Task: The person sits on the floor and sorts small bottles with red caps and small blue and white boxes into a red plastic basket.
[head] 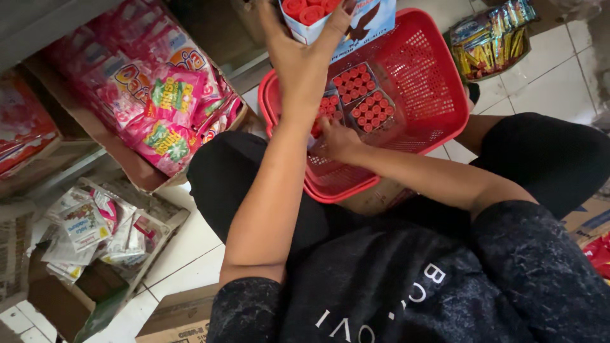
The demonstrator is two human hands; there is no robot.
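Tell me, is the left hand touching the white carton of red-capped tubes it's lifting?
Touching. The head view shows the left hand with its fingers wrapped against the sides of the white carton, raised above the red basket.

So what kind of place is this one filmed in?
Probably a small shop or its stockroom: cardboard boxes of pink sachets sit on low shelves, a red shopping basket holds packs of red-capped tubes, and more snack packets lie on the tiled floor.

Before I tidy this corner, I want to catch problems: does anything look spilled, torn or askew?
The brown cardboard box of white sachets at lower left looks torn open, one side flattened, sachets lying jumbled. The red-capped packs in the red plastic basket lie tilted, not spilled.
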